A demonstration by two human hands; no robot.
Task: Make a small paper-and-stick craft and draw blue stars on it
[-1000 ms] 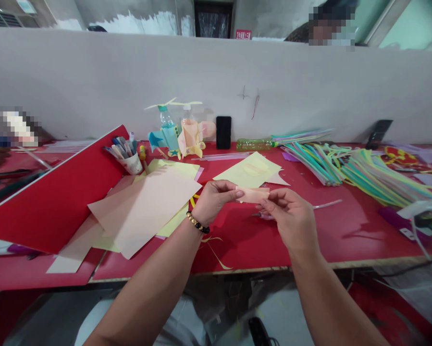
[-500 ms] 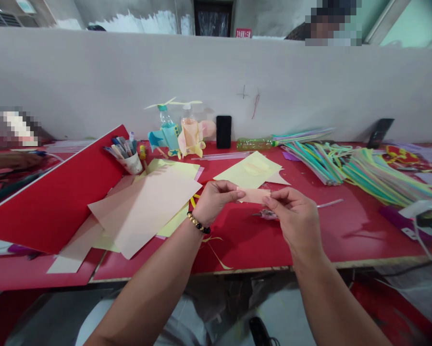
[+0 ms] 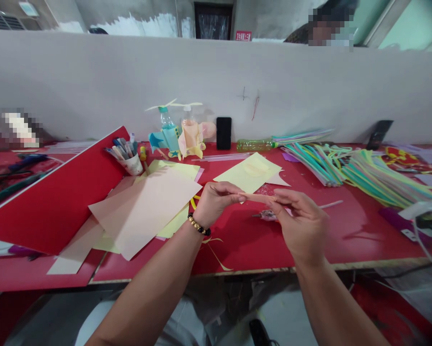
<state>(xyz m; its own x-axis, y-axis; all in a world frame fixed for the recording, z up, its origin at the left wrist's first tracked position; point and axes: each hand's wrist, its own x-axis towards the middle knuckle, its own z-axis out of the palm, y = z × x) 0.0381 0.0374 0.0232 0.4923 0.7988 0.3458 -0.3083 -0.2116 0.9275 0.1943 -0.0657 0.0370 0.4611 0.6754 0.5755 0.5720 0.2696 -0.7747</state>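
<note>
My left hand (image 3: 216,202) and my right hand (image 3: 302,221) hold a small peach paper strip (image 3: 259,196) between them, above the red table (image 3: 349,230). Each hand pinches one end with thumb and fingers. The strip now lies nearly edge-on to the camera and looks thin. A beaded bracelet (image 3: 198,225) sits on my left wrist. Just under the strip, scissors with pink handles (image 3: 265,215) lie on the table, partly hidden by my right hand.
Peach and yellow paper sheets (image 3: 147,206) and a tilted red board (image 3: 57,192) lie left. A pen cup (image 3: 131,161), decorated bottles (image 3: 181,132), a black phone (image 3: 223,132) and a pile of coloured straws (image 3: 363,168) stand further back. Another person sits behind the grey partition (image 3: 273,86).
The strip has been tilted from facing the camera to nearly edge-on. My right hand has shifted slightly right and turned; my left hand has stayed in place.
</note>
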